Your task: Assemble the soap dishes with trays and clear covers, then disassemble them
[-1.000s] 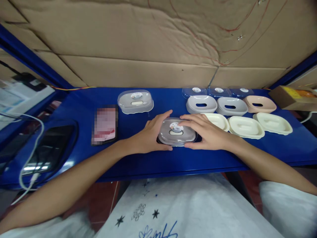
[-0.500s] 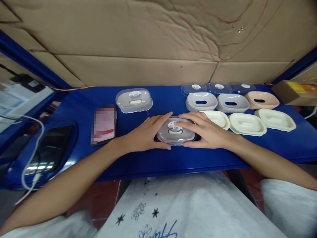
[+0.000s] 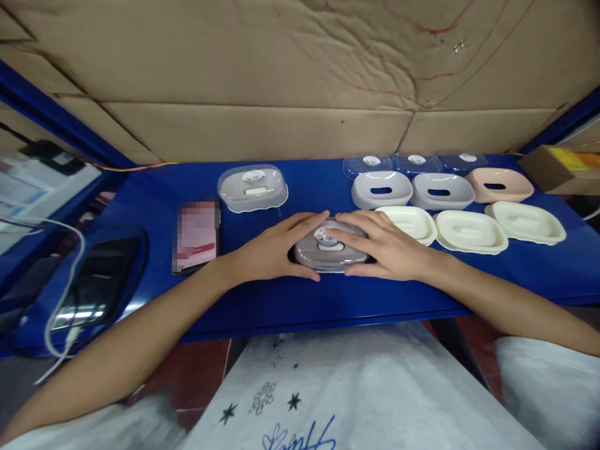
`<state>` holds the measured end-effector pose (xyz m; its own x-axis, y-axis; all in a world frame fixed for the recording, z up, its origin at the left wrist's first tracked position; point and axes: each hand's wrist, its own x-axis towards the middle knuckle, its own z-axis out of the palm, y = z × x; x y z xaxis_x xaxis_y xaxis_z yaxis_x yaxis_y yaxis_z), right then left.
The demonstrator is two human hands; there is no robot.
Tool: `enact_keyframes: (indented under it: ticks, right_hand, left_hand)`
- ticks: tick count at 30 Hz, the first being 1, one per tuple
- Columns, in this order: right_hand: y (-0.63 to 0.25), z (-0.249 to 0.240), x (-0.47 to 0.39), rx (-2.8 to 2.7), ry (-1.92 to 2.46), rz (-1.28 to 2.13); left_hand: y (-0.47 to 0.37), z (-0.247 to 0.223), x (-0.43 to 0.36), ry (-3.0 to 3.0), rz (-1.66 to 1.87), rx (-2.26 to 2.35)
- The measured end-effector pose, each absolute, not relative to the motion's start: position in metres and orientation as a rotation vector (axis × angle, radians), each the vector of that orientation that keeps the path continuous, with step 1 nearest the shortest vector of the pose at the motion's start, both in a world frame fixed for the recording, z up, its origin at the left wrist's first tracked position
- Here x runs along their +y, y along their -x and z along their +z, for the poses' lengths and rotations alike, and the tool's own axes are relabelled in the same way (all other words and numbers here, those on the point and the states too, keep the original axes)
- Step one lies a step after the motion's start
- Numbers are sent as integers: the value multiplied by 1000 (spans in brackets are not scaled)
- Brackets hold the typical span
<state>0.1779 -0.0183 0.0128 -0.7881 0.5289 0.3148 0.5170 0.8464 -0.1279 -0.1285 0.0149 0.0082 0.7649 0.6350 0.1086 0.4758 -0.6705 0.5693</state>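
At the bottom of the frame, a pale shirt (image 3: 375,381) bears black stars, a snowflake outline and blue script; the script is cut by the lower edge and does not form a readable word. Beyond it, on the blue table (image 3: 300,306), a lidded box (image 3: 330,259) sits at the centre of the frame. It is held at its two ends: the left hand (image 3: 269,250) curves around one end with thumb and fingers spread, the right hand (image 3: 394,250) around the other, one finger extended over the round white label (image 3: 322,235). This label seems to carry a barcode, though its print is too small to read. The box is rounded and grey, with a glossy transparent cover and a cream strip in its oblong opening.

Left of centre lies a phone (image 3: 197,234), its pinkish face masked by coarse pixels. At right stand three cream trays (image 3: 471,231), the leftmost partly hidden by the right hand. Farther back, a paler second box (image 3: 253,201) shows a similar label, likewise illegible. Behind the trays are two grey shells (image 3: 382,203) and a peach shell (image 3: 513,194), then three clear lids (image 3: 367,170) with white labels. A carton (image 3: 546,177) with a yellow patch occupies the right edge; a cardboard wall (image 3: 234,131) with red lines fills the top.
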Motion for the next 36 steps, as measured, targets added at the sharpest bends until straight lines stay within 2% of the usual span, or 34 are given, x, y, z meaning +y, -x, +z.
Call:
enact_keyframes:
  ticks: [6, 14, 18, 23, 36]
  right_hand:
    - [-174, 10, -19, -2666, 767, 32]
    - [-188, 33, -15, -2686, 813, 335]
    - [-231, 54, -7, -2669, 1044, 477]
    - [-269, 53, 4, -2655, 1282, 380]
    - [-238, 57, 0, -2615, 1169, 215]
  left_hand:
    - [131, 8, 16, -2439, 388, 852]
    - [126, 16, 11, -2476, 345, 848]
    - [125, 20, 9, -2482, 298, 879]
    - [125, 19, 8, -2509, 311, 861]
    - [125, 20, 7, -2502, 315, 860]
